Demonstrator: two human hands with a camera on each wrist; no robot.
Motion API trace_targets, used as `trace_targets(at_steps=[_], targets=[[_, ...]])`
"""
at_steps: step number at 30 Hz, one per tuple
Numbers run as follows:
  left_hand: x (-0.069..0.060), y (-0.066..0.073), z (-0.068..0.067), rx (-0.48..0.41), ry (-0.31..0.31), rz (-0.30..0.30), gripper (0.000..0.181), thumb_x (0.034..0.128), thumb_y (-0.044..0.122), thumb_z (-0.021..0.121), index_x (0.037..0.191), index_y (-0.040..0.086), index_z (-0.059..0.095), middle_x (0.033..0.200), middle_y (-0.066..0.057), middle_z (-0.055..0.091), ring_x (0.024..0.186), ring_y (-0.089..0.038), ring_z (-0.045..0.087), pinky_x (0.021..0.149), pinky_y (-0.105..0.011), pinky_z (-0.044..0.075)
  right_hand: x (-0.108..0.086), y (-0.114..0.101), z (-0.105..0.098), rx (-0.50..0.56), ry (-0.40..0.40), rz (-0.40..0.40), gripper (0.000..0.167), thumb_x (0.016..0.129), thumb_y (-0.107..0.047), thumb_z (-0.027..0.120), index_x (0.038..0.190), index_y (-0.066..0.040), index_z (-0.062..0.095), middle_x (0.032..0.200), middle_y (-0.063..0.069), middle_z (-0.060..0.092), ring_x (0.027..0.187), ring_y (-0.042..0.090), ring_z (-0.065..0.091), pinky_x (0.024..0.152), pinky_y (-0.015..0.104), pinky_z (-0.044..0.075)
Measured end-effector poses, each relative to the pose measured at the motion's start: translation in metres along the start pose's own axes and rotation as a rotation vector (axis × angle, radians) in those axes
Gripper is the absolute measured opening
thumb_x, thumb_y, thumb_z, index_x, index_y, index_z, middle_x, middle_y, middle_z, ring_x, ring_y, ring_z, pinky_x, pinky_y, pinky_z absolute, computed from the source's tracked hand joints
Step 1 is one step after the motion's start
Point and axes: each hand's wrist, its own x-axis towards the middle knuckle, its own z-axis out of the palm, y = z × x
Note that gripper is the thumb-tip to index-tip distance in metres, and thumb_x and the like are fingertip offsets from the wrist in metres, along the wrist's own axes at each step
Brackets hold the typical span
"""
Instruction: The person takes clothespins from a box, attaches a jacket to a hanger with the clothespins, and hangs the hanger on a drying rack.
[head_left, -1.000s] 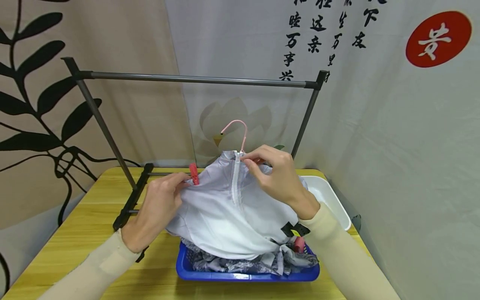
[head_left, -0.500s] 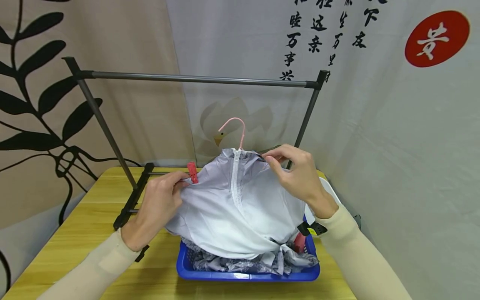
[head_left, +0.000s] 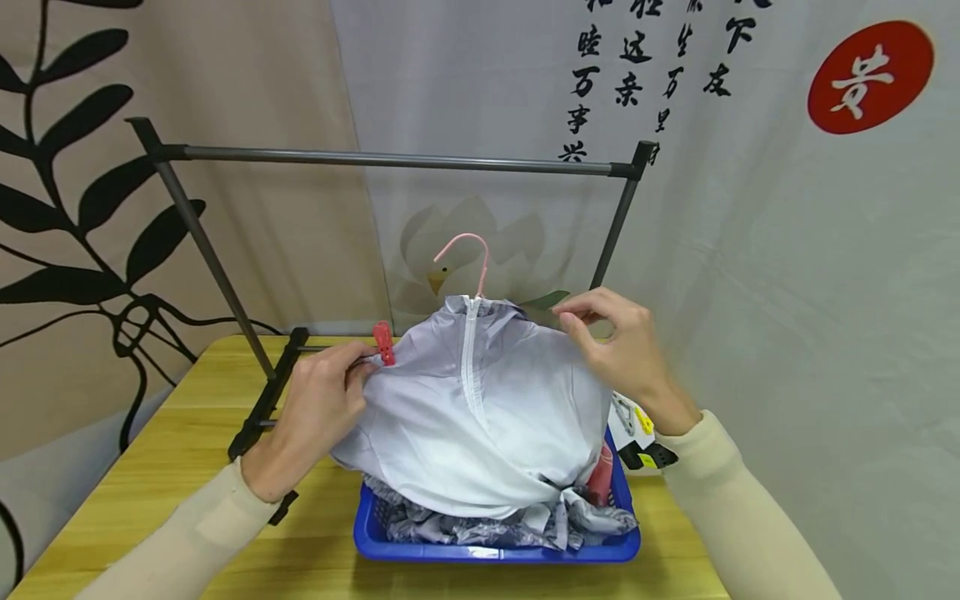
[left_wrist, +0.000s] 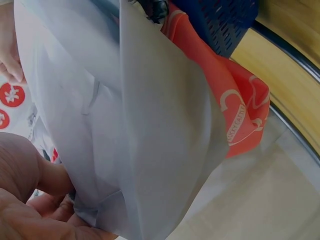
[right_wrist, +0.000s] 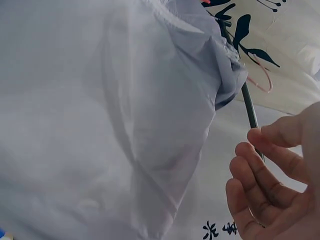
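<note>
A pale lilac-white zip-neck top (head_left: 517,392) hangs on a pink hanger (head_left: 483,258), whose hook rises from the collar. My left hand (head_left: 311,408) pinches the cloth at the left shoulder, with thumb and fingers folded on it in the left wrist view. Close to those fingers, a red clothespin (head_left: 383,342) stands upright on that shoulder. My right hand (head_left: 618,342) is beside the right shoulder, fingers loosely bent. In the right wrist view its fingertips (right_wrist: 242,147) are apart from the cloth, holding nothing. Most of the hanger is hidden inside the top.
Below the top, a blue basket (head_left: 495,553) contains grey patterned cloth (head_left: 450,527) and a red-pink cloth (head_left: 601,477). A dark metal rack (head_left: 397,158) spans the back of the wooden table (head_left: 135,500). A pale tray is partly visible behind my right wrist.
My right hand has moved rightward from the collar along to the right shoulder. The hanger hook has shifted slightly up and left. My left hand keeps its place on the shoulder.
</note>
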Motion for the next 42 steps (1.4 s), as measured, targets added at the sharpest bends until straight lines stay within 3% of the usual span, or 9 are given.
trace_targets(at_steps=[11,20,30,42], targets=[[-0.001,-0.002,0.001,0.011,0.011,0.009,0.012,0.0988,-0.013,0.080,0.105,-0.003,0.081,0.105,-0.020,0.087,0.092,-0.040,0.086,0.076,-0.058,0.072,-0.008,0.012,-0.016,-0.075,-0.010,0.001,0.011,0.106,-0.002,0.081,0.112,-0.008,0.089,0.108,0.005,0.087,0.096,0.018,0.077,0.093,0.018,0.062],[-0.003,-0.004,-0.002,-0.009,0.011,-0.002,0.014,0.0992,-0.015,0.078,0.106,-0.003,0.081,0.107,-0.021,0.086,0.095,-0.041,0.087,0.079,-0.060,0.073,-0.015,0.028,-0.029,-0.110,-0.008,0.013,0.013,0.104,0.001,0.082,0.113,-0.006,0.088,0.109,0.007,0.087,0.098,0.009,0.076,0.094,0.012,0.060],[-0.004,-0.008,-0.003,0.002,0.020,0.011,0.015,0.0985,-0.015,0.079,0.106,-0.003,0.081,0.104,-0.018,0.086,0.090,-0.036,0.085,0.074,-0.057,0.072,-0.024,0.047,-0.041,-0.150,-0.035,0.095,0.014,0.108,-0.003,0.080,0.118,-0.007,0.088,0.112,0.009,0.087,0.102,0.002,0.072,0.095,0.008,0.057],[-0.007,-0.012,-0.001,0.000,0.014,-0.009,0.015,0.0987,-0.015,0.078,0.105,-0.002,0.081,0.107,-0.019,0.086,0.093,-0.038,0.086,0.076,-0.058,0.072,-0.037,0.073,-0.048,-0.200,-0.102,0.218,0.014,0.112,-0.011,0.078,0.121,-0.008,0.087,0.116,0.011,0.087,0.104,0.031,0.081,0.092,0.006,0.053]])
